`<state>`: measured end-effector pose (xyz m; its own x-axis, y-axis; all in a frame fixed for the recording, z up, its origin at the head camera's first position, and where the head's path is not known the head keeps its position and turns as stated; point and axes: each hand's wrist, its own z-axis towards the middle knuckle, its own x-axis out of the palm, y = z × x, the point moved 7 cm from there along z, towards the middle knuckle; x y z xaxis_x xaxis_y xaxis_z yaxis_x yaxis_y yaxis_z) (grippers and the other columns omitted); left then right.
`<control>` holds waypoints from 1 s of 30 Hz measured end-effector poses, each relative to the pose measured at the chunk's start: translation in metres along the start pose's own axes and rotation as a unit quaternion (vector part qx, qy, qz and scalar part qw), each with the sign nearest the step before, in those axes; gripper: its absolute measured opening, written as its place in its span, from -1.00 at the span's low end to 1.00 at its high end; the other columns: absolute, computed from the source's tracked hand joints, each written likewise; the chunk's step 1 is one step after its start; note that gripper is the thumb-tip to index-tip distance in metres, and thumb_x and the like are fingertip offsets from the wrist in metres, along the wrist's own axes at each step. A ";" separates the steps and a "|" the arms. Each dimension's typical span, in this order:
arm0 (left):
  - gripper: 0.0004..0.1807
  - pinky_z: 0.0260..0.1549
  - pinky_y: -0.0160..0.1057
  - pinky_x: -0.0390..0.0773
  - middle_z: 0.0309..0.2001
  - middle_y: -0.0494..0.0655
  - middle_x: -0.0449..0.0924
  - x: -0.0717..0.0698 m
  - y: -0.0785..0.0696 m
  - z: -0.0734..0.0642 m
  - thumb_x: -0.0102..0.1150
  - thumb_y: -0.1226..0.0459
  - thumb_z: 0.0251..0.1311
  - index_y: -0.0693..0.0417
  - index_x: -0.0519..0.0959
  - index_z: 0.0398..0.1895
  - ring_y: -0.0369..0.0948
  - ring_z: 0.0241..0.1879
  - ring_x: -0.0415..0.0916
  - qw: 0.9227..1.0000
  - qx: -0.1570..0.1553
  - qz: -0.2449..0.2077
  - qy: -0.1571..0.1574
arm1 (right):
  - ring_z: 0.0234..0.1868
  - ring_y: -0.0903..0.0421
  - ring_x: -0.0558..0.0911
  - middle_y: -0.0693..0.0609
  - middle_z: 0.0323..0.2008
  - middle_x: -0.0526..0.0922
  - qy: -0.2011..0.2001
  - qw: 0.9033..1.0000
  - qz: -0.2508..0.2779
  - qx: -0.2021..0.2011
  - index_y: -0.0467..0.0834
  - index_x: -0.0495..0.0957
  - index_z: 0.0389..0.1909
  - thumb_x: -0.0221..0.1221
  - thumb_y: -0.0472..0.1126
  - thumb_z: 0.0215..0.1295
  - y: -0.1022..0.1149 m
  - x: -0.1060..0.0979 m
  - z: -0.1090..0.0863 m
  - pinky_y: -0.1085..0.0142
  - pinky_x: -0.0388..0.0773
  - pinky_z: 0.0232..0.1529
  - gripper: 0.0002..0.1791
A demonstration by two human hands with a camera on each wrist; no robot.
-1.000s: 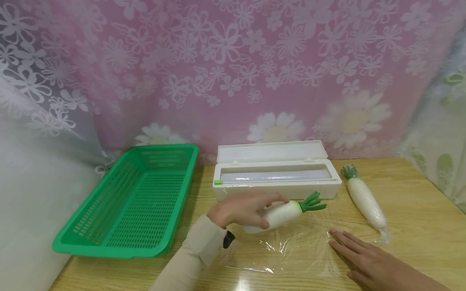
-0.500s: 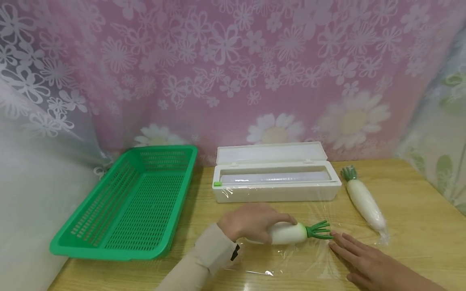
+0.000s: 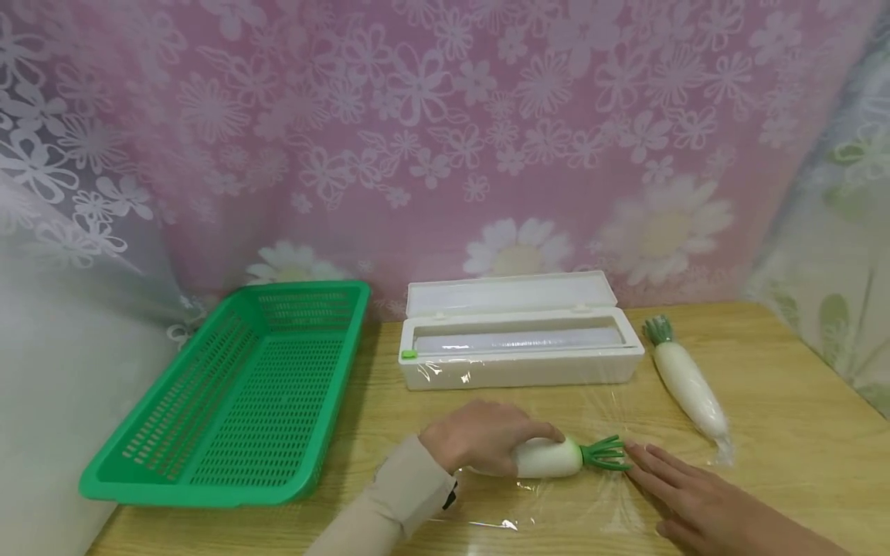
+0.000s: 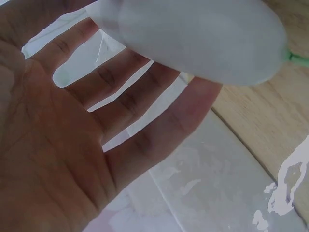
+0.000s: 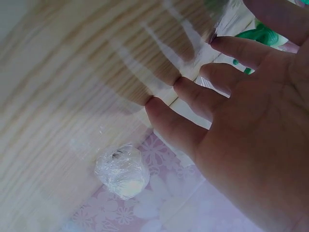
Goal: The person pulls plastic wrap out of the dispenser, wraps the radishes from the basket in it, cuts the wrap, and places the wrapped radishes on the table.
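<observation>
- Clock set by the head view: radish (image 3: 549,459) at centre, 12 pointing away from me.
- Radish lies on its side, over clear film (image 3: 556,502) spread on the tabletop (image 3: 786,401); its leaves (image 3: 606,454) point to 3 o'clock.
- Left hand (image 3: 480,436): holding the radish from above, fingers (image 4: 164,121) along its 12 o'clock side. The blunt tail end is mostly covered by my hand.
- Right hand (image 3: 691,498): at 4 o'clock, holding nothing. Its fingers (image 5: 174,125) reach out nearly straight, tips on the film beside the leaves; cannot tell whether they touch the leaves.
- Box (image 3: 521,374) at 12 o'clock, lid (image 3: 514,297) up, roll (image 3: 521,340) inside; film seems to run from it over the front wall.
- Wrapped radish (image 3: 688,386) at 2 o'clock, apart from the first. Basket (image 3: 188,496) at 9 to 10 o'clock, nothing visible inside.
- Step in hand, my judgement: setting the radish on the film, ready to wrap. Placement looks nearly done; no film seen over its top.
- Next move, as I judge it: let go with the left, lift the film's 6 o'clock edge and roll it snugly over the radish toward 12. Thin film may cling or crease, so a light, even pull.
</observation>
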<state>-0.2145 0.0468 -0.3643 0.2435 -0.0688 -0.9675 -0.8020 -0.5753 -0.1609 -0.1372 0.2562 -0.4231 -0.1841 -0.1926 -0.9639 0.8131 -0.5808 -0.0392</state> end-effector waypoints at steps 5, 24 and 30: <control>-0.22 -0.31 -0.38 0.48 -0.08 -0.34 0.65 0.005 -0.003 0.001 0.51 0.31 -0.02 -0.43 0.51 0.32 -0.40 -0.24 0.47 1.000 -0.005 0.000 0.002 | 0.52 0.37 -0.39 0.17 0.62 -0.40 -0.012 1.000 -0.005 -0.008 0.05 -0.31 0.62 0.22 0.09 0.42 0.000 0.001 0.000 0.48 0.50 -0.03 0.04; -0.23 -0.34 -0.42 0.48 -0.12 -0.28 0.65 -0.001 -0.004 0.001 0.48 0.32 0.01 -0.36 0.50 0.34 -0.39 -0.27 0.48 0.999 0.015 0.034 -0.020 | 0.52 0.39 -0.39 0.22 0.60 -0.41 -0.005 1.000 -0.020 0.005 0.01 -0.19 0.63 0.27 0.09 0.38 -0.008 0.002 0.001 0.53 0.41 0.07 0.03; -0.21 -0.26 -0.38 0.49 -0.07 -0.35 0.61 0.012 -0.009 -0.002 0.41 0.32 0.06 -0.47 0.45 0.37 -0.39 -0.20 0.49 0.998 -0.014 0.065 -0.019 | 0.54 0.35 -0.38 0.14 0.62 -0.38 -0.026 0.999 -0.012 -0.022 0.02 -0.28 0.62 0.28 0.07 0.37 -0.007 0.006 -0.002 0.53 0.42 0.05 0.08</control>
<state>-0.2030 0.0499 -0.3738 0.1169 -0.1145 -0.9865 -0.8097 -0.5862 -0.0279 -0.1427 0.2601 -0.4293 -0.2307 -0.2207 -0.9476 0.8317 -0.5503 -0.0743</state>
